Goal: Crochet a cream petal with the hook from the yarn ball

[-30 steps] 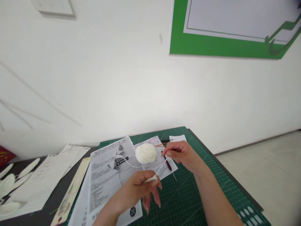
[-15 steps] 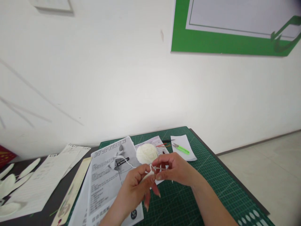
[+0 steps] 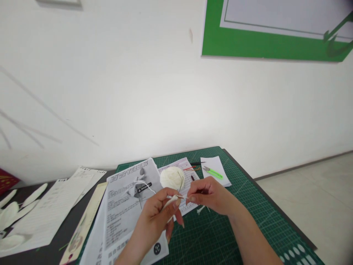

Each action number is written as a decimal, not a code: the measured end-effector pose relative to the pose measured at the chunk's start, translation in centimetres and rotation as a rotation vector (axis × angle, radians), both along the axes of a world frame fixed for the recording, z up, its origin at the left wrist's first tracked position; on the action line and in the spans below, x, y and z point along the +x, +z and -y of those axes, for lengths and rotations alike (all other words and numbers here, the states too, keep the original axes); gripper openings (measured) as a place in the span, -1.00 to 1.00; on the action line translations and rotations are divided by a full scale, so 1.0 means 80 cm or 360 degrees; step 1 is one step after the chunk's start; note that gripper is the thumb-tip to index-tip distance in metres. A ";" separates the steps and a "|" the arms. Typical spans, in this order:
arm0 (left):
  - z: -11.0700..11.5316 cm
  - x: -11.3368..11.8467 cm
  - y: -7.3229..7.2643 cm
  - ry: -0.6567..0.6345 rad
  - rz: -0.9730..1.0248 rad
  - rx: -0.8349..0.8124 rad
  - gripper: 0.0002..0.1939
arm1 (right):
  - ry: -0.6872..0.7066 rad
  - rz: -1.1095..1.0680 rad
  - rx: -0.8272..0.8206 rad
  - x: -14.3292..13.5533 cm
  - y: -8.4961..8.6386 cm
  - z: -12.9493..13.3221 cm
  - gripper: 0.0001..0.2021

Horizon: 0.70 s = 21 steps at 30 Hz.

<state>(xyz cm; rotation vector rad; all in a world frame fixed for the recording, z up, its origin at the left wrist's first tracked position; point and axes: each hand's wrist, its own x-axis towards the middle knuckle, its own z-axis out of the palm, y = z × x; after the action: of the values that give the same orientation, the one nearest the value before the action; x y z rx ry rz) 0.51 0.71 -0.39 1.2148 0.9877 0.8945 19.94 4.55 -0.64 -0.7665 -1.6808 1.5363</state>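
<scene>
My left hand is closed on a small white crocheted piece, pinched between thumb and fingers, with part of it hidden in the palm. Just to the right, my right hand pinches white yarn that runs across from the piece. A thin, dark, wire-like line rises from near the left fingertips in front of the cream yarn ball. A strand from the left hand loops over the printed sheet.
A green cutting mat lies under the hands. Bright green thread snips rest on white paper at the back right. On the left are a pale ruler-like strip, written sheets and white petal-shaped pieces.
My right hand has drawn slightly right, away from the left, stretching the yarn between them. The dark wire-like line now shows in front of the ball. My left hand stays closed on the crocheted piece.
</scene>
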 end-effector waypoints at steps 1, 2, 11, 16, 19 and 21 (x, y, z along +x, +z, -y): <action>-0.001 0.000 -0.001 0.0011 -0.0010 -0.0002 -0.67 | -0.0014 -0.0011 -0.0002 0.002 -0.001 0.000 -0.78; -0.002 0.000 -0.003 0.0024 -0.0024 -0.0006 -0.65 | -0.0028 -0.0019 -0.0008 0.004 -0.001 0.000 -0.78; -0.002 0.006 -0.013 0.0083 -0.0210 -0.0050 -0.61 | -0.0383 0.0120 0.0106 0.004 0.005 0.005 -0.74; 0.004 0.013 0.001 0.0042 -0.0336 -0.0066 -0.66 | -0.0526 -0.0072 0.0441 -0.013 0.002 0.005 -0.76; 0.000 0.013 -0.002 0.0012 -0.0287 -0.0183 -0.63 | -0.0660 -0.0109 0.0630 -0.018 0.003 0.007 -0.92; -0.003 0.011 -0.005 0.0005 -0.0207 -0.0273 -0.60 | -0.0717 -0.0091 0.0761 -0.017 0.006 0.010 -0.90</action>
<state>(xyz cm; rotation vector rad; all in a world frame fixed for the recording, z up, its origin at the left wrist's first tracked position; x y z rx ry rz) 1.35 0.96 -0.83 1.1361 1.1470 0.7238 18.62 3.72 -0.16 -0.7640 -1.6046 0.7994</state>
